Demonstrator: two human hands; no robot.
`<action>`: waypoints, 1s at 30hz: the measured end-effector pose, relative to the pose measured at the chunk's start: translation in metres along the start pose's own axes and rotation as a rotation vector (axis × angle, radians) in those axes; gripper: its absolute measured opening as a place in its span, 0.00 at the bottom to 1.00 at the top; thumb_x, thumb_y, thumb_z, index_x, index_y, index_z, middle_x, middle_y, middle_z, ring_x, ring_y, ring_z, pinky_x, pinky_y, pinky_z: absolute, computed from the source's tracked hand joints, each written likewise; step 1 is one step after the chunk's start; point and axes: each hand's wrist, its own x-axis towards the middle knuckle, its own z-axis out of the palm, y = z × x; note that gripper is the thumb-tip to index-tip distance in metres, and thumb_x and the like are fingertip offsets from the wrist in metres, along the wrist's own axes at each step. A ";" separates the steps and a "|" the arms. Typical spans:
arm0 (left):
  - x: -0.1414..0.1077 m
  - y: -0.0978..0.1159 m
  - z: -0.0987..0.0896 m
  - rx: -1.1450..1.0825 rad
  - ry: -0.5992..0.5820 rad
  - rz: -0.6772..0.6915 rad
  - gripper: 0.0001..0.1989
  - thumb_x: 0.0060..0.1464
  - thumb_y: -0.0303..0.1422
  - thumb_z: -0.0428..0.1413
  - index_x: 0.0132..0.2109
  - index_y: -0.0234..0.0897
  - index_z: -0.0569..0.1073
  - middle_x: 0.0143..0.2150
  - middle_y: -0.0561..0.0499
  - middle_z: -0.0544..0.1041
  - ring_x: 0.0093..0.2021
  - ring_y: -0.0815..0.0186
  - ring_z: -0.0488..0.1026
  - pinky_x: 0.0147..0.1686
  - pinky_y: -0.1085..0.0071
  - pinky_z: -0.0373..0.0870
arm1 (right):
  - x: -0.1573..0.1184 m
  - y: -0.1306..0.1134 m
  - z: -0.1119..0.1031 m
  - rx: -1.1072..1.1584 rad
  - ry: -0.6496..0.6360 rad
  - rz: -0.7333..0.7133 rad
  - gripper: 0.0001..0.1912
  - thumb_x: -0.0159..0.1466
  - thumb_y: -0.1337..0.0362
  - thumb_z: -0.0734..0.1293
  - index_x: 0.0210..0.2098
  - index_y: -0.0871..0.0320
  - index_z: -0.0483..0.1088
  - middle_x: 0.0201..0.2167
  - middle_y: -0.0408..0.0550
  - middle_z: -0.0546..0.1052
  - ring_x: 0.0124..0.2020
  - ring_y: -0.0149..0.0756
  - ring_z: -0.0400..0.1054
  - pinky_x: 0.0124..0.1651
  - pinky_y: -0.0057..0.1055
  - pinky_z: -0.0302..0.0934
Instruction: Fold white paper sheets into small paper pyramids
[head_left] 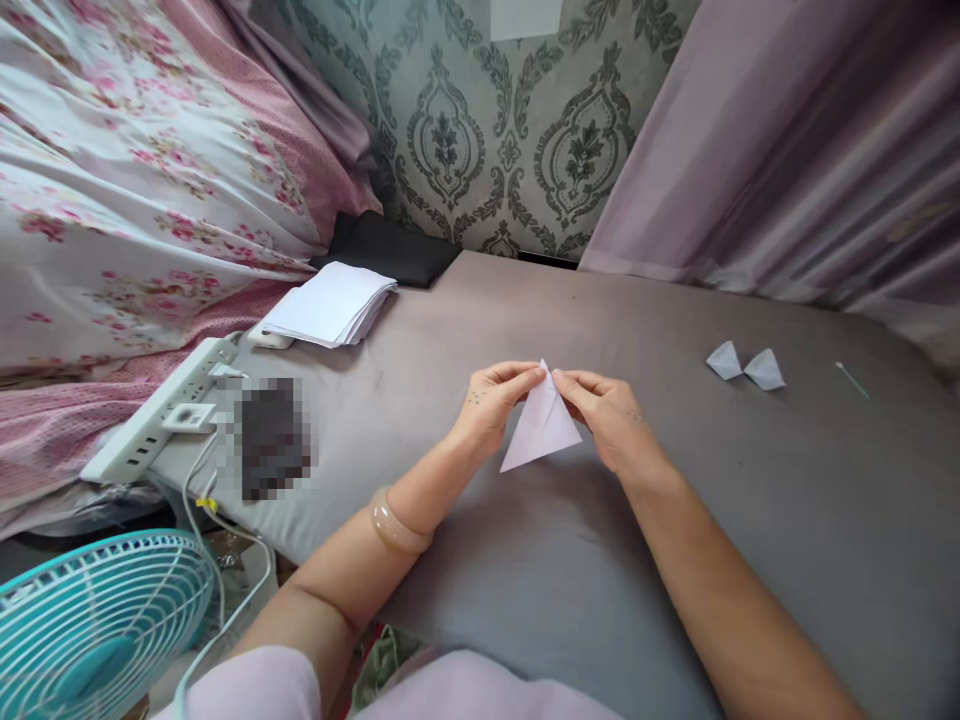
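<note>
A sheet of white paper folded into a triangle (541,432) is held up in front of me, its narrow tip upward and its wide edge toward me. My left hand (491,402) pinches it near the tip from the left. From the other side, my right hand (606,412) grips its upper right edge between thumb and fingers. A crease or flap line runs down the paper's face. Off to the right lies a folded white paper piece with two pointed lobes (745,368), apart from both hands.
A stack of white paper (334,303) lies at the back left, before a black folded item (397,248). A power strip (161,410) with cables borders the left edge, above a turquoise fan (105,620). A thin pale stick (853,380) rests far right on the grey-covered surface (750,560).
</note>
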 end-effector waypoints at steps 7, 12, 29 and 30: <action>-0.001 -0.003 0.001 0.053 -0.001 0.059 0.11 0.39 0.35 0.69 0.30 0.34 0.80 0.30 0.50 0.77 0.31 0.71 0.70 0.36 0.72 0.65 | 0.004 0.012 0.002 0.097 0.001 0.000 0.15 0.51 0.52 0.74 0.32 0.56 0.78 0.28 0.46 0.80 0.28 0.32 0.71 0.34 0.31 0.64; 0.003 -0.005 -0.003 0.030 -0.015 0.009 0.12 0.39 0.36 0.69 0.30 0.34 0.79 0.29 0.50 0.76 0.30 0.71 0.69 0.36 0.71 0.64 | 0.009 0.016 0.001 0.106 -0.020 0.000 0.15 0.49 0.54 0.76 0.32 0.56 0.78 0.29 0.45 0.80 0.29 0.31 0.72 0.36 0.31 0.65; 0.046 -0.036 -0.010 0.370 -0.134 -0.066 0.13 0.38 0.35 0.68 0.28 0.30 0.76 0.24 0.49 0.75 0.26 0.69 0.70 0.32 0.69 0.66 | 0.036 0.043 -0.026 0.123 -0.019 0.241 0.05 0.52 0.71 0.74 0.26 0.60 0.74 0.21 0.45 0.77 0.22 0.30 0.69 0.26 0.27 0.65; 0.048 -0.035 -0.008 0.408 -0.163 -0.072 0.12 0.39 0.35 0.67 0.28 0.30 0.76 0.24 0.49 0.75 0.26 0.68 0.70 0.32 0.69 0.66 | 0.036 0.042 -0.029 0.122 -0.015 0.244 0.06 0.52 0.72 0.74 0.25 0.60 0.73 0.21 0.45 0.77 0.21 0.30 0.69 0.26 0.26 0.64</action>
